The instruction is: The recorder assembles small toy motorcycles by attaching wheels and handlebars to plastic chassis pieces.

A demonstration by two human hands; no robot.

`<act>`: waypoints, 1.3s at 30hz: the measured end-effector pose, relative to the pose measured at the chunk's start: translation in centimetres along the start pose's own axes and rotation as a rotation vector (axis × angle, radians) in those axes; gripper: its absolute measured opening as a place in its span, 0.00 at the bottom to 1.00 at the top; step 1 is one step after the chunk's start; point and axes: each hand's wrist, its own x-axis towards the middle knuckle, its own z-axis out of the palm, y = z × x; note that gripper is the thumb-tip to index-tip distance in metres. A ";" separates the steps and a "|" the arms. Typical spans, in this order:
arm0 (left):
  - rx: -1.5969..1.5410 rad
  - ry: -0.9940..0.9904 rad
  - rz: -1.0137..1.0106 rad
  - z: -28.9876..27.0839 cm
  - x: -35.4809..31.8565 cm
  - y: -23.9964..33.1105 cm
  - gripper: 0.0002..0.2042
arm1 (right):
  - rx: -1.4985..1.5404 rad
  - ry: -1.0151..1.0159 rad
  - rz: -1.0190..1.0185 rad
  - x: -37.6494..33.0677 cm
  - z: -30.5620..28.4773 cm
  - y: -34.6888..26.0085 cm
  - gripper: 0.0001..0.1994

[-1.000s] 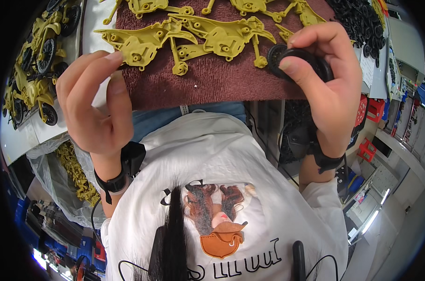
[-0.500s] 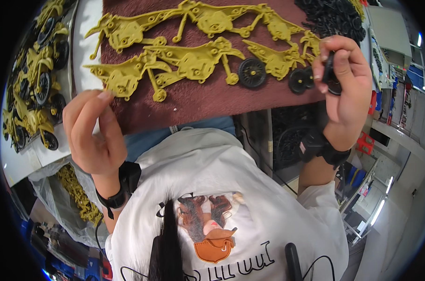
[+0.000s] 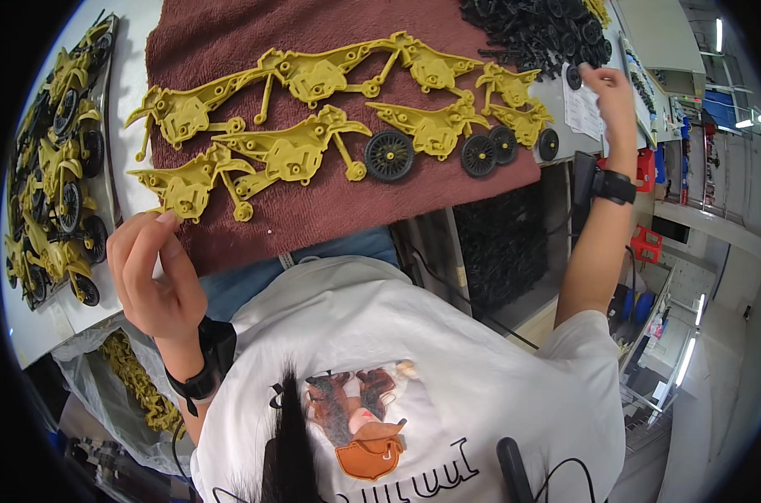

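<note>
On the brown cloth (image 3: 330,205) lie two rows of yellow plastic toy motorcycle body halves (image 3: 290,158). The thumb and forefinger of my left hand (image 3: 155,272) are closed at the lower edge of the nearest left body half (image 3: 183,191). My right hand (image 3: 615,101) is stretched out beyond the cloth's right side, its fingertips closed at a small black wheel (image 3: 574,77) beside the heap of black parts. Several black spoked wheels lie by the front row: a large one (image 3: 389,157), two together (image 3: 479,157), and another (image 3: 548,144) at the cloth's right edge.
A heap of black plastic parts (image 3: 531,33) covers the far right of the table. Mounted yellow motorcycles with black wheels fill a tray (image 3: 103,180) at left. Below it hangs a clear bag of yellow parts (image 3: 137,377). White paper (image 3: 583,113) lies under my right hand.
My right hand has moved from the cloth's right edge out to the black heap. The wheel it held now rests by the last body half. My left hand stays at the same piece.
</note>
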 end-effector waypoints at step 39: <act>-0.018 0.021 -0.009 0.3 0.4 0.2 0.16 | 1.202 0.025 -0.012 4.7 -4.0 1.0 0.16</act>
